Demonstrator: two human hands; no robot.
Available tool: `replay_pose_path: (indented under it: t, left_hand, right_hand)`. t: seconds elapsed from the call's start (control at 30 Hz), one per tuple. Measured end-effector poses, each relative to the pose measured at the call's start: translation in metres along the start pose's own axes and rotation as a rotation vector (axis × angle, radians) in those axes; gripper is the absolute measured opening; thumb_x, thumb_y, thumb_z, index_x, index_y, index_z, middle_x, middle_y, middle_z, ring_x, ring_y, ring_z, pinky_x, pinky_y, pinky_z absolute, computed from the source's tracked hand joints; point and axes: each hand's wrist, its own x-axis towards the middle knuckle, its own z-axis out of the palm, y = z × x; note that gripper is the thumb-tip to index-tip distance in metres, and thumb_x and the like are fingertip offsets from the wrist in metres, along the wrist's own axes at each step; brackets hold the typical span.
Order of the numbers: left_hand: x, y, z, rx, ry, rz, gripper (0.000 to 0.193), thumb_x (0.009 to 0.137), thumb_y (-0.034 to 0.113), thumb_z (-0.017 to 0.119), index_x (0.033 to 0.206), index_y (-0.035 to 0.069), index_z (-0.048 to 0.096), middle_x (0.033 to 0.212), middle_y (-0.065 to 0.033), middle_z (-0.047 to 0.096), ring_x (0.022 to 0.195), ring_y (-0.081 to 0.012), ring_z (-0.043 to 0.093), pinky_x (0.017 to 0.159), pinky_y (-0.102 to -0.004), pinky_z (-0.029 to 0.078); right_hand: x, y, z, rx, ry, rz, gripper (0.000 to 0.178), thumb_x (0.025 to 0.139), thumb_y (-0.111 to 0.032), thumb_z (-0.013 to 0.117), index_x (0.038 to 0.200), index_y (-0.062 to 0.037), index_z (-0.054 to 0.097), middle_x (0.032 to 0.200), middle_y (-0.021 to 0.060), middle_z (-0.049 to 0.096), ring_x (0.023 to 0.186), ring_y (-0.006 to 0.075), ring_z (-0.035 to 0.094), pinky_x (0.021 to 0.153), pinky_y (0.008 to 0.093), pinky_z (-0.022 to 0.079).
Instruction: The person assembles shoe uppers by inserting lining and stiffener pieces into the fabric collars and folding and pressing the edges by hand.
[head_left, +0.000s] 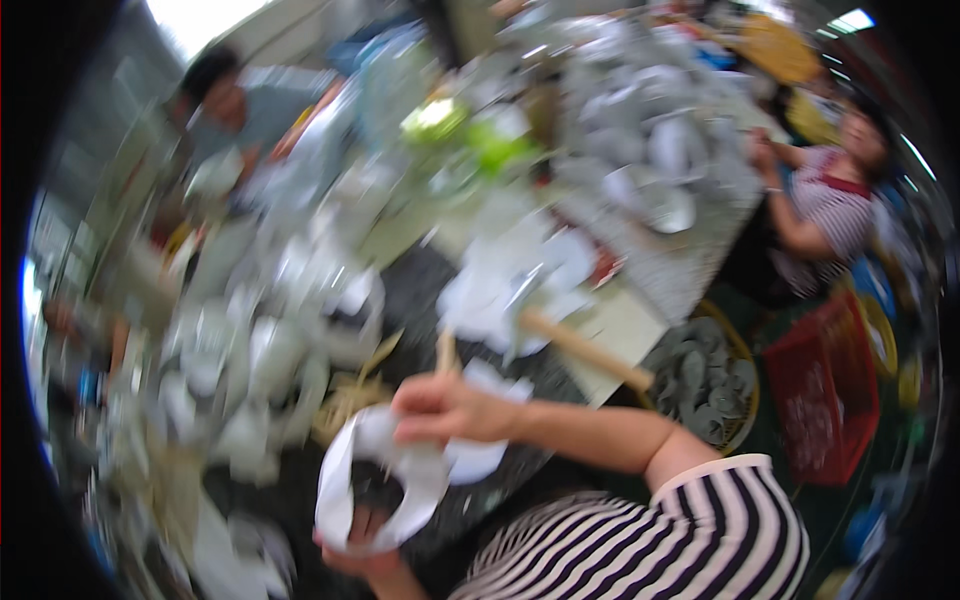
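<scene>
A white ring-shaped piece [338,490], thin like paper or plastic sheet and with a large round opening, is held low over the dark table. My left hand [368,548] grips its lower edge from beneath, the fingers partly hidden behind it. My right hand [455,408] closes over the upper edge, thumb and fingers bent together. Just beyond that hand a short tan stick [446,350] stands up; blur hides whether the hand touches it. To the right lies a hammer-like tool with a wooden handle [590,352]. Flat white pieces [495,300] are stacked beyond my hands.
White formed pieces [250,370] heap up on the left, near tan strips [350,400]. Another pile [650,130] covers the far right tabletop. A yellow basket [748,370] of grey-white parts and a red crate [822,390] stand at right. Two people [225,105] [830,200] sit across.
</scene>
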Motion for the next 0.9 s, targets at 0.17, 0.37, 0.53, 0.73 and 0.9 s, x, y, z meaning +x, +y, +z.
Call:
replay_pose_path:
  t: [0.17,0.37,0.53,0.73,0.9]
  left_hand:
    - [-0.025,-0.001,0.006,-0.272,-0.072,0.100,0.062,0.095,0.042,0.067,0.136,-0.002,0.053,0.108,-0.0088,0.062,0.071,-0.0138,0.050,0.066,-0.0308,0.038]
    - [-0.071,-0.008,0.010,-0.290,-0.044,0.176,0.058,0.098,0.041,0.063,0.133,-0.004,0.054,0.107,-0.0119,0.065,0.073,-0.0152,0.049,0.065,-0.0320,0.036]
    - [-0.080,-0.004,0.015,0.084,0.154,0.155,0.051,0.099,0.041,0.063,0.131,0.000,0.058,0.096,-0.0060,0.066,0.076,-0.0110,0.060,0.068,-0.0261,0.045]
    - [-0.084,0.009,0.011,-0.112,0.070,0.261,0.039,0.101,0.034,0.062,0.125,0.003,0.060,0.087,0.0009,0.050,0.076,-0.0093,0.047,0.072,-0.0279,0.041]
    - [-0.089,0.016,0.001,0.040,-0.112,0.349,0.045,0.091,0.037,0.077,0.122,0.006,0.064,0.088,-0.0021,0.065,0.058,-0.0058,0.053,0.058,-0.0199,0.044]
  right_hand:
    - [0.014,-0.003,0.030,-0.079,-0.066,0.135,0.032,0.092,-0.018,0.078,0.118,-0.0042,0.064,0.098,-0.0001,0.069,0.084,0.0074,0.062,0.075,0.0239,0.053]
    - [0.025,-0.022,0.062,-0.310,-0.161,-0.137,0.044,0.086,-0.018,0.082,0.125,-0.0079,0.064,0.120,0.0077,0.063,0.105,0.0186,0.063,0.086,0.0312,0.053]
    - [0.062,-0.019,0.078,-0.654,-0.393,-0.346,0.027,0.080,-0.006,0.081,0.105,-0.0074,0.074,0.106,0.0085,0.069,0.096,0.0225,0.067,0.083,0.0331,0.054]
    - [0.058,-0.029,0.098,-0.601,-0.199,-0.525,0.017,0.082,-0.009,0.080,0.098,-0.0062,0.074,0.101,0.0086,0.068,0.092,0.0241,0.066,0.080,0.0353,0.054]
    - [0.006,-0.022,0.119,-0.702,-0.438,-0.687,0.030,0.074,-0.030,0.084,0.095,-0.0132,0.071,0.100,0.0023,0.064,0.098,0.0227,0.061,0.086,0.0391,0.044]
